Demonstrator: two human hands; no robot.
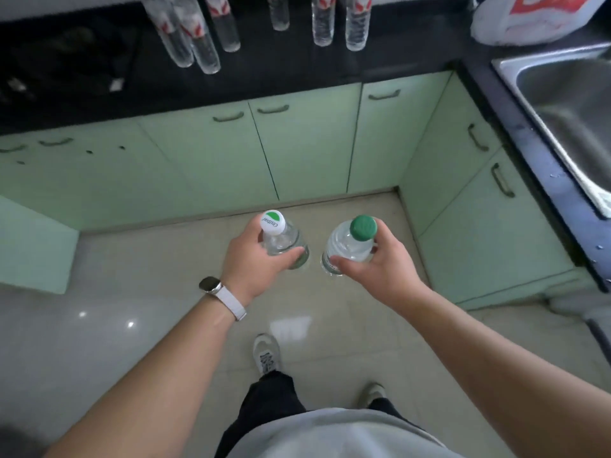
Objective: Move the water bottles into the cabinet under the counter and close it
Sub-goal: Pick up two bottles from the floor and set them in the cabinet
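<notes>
1. A person stood in a kitchen corner with a bottle in each hand, both held upright over the floor and clear of the cabinets (307,150) — a carrying grip, it seemed, with caps up so nothing tipped.
2. The left hand (254,262), a watch (211,285) on its wrist, wrapped its fingers round the shoulder of the white-capped bottle (281,239); the thumb lay across the near side.
3. The right hand (373,262) clasped the green-capped bottle (350,242) the same way, just below the neck. The two bottles hung near each other but apart.
4. Every green cabinet door in view was shut — with both hands full, one bottle would likely have to be set down or shifted before a handle (272,110) could be pulled.
5. More bottles (195,38) stood in a loose row on the dark counter (380,64) above the doors, waiting their turn; the job looked to be in an early stage.
6. A steel sink (568,90) sat in the counter to the right, with a plastic bag (535,18) behind it, neither in the way.
</notes>
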